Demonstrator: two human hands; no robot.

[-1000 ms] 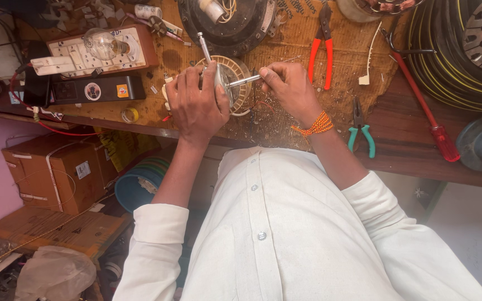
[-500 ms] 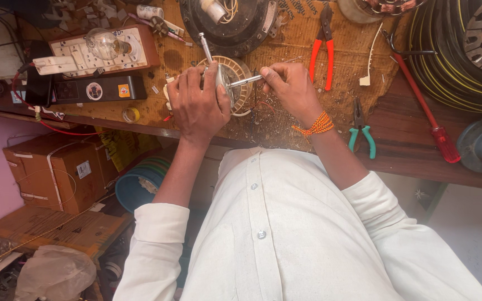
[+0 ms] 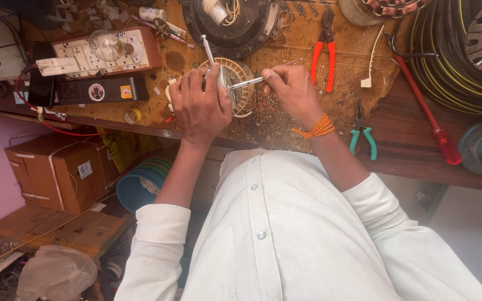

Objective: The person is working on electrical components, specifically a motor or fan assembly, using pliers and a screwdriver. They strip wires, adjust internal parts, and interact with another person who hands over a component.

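Note:
A round cream-coloured slotted motor core (image 3: 241, 83) with a metal shaft sticking up lies on the wooden workbench (image 3: 397, 150). My left hand (image 3: 199, 106) is wrapped over the core's left side and holds it. My right hand (image 3: 291, 89), with an orange thread band on the wrist, pinches a thin metal rod tool (image 3: 246, 83) whose tip points left into the core beside the shaft. Part of the core is hidden under my left hand.
Red-handled pliers (image 3: 324, 53) and green-handled pliers (image 3: 362, 134) lie right of my hands, with a red screwdriver (image 3: 428, 120) further right. A test board with a bulb (image 3: 99, 53) and a black box (image 3: 93, 89) sit left. Cable coils (image 3: 458, 61) are at right. Cardboard boxes (image 3: 57, 170) stand below.
Both hands stay on the core. The rod tool in my right hand has shifted only slightly against the core; the view has barely moved.

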